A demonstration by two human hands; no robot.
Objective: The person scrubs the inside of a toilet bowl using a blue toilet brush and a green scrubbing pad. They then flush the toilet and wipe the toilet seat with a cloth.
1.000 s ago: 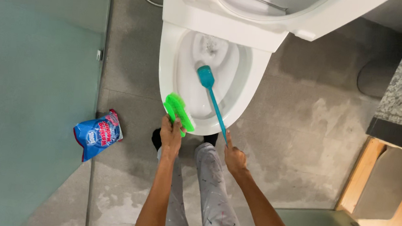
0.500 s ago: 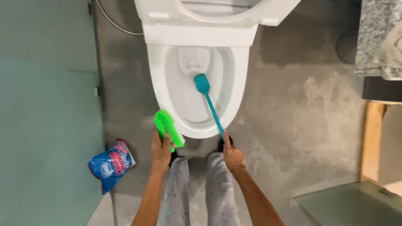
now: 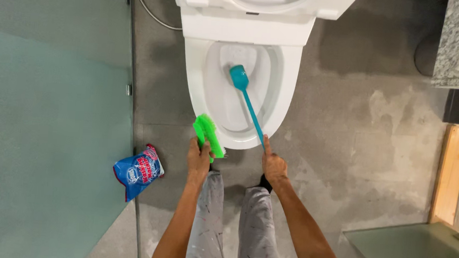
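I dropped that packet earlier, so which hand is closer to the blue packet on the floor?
Left. The left hand, holding a green scrubber, is just right of the blue packet. The right hand, gripping the teal brush, is farther right.

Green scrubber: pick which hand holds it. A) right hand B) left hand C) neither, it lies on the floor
B: the left hand grips the green scrubber at the toilet rim, while the right hand holds the teal brush.
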